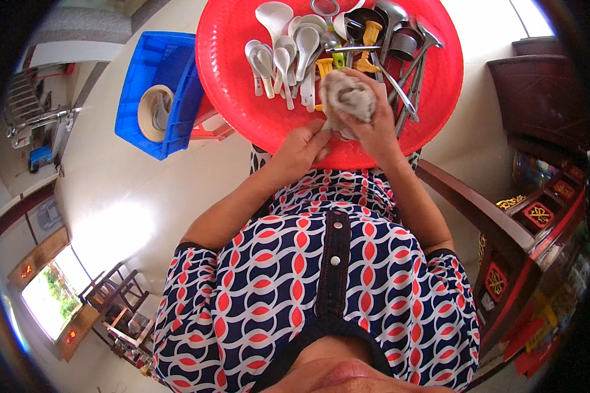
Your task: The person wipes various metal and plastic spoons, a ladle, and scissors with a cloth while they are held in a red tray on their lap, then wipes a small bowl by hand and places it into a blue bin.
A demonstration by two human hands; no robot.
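A large red plastic tray (270, 123) lies before me at my lap. My right hand (379, 125) is closed around a crumpled greyish-white cloth (351, 98), which looks blurred. Against the cloth's lower left side, my left hand (302, 146) pinches the pale end of a utensil (327, 126); the cloth hides the rest of it. Beyond my hands, white soup spoons (307, 46) are grouped on the tray's left part. Metal ladles (393, 14), a yellow-handled utensil (371, 34), a dark cup-like scoop (405, 45) and long metal utensils (415, 78) fill the right part.
To the tray's left, a blue plastic crate (150, 54) holds a beige bowl (146, 115) with spoons inside. A red stool (216, 130) shows beside the crate. Dark wooden furniture (536, 93) and a carved wooden piece (486, 216) stand at my right.
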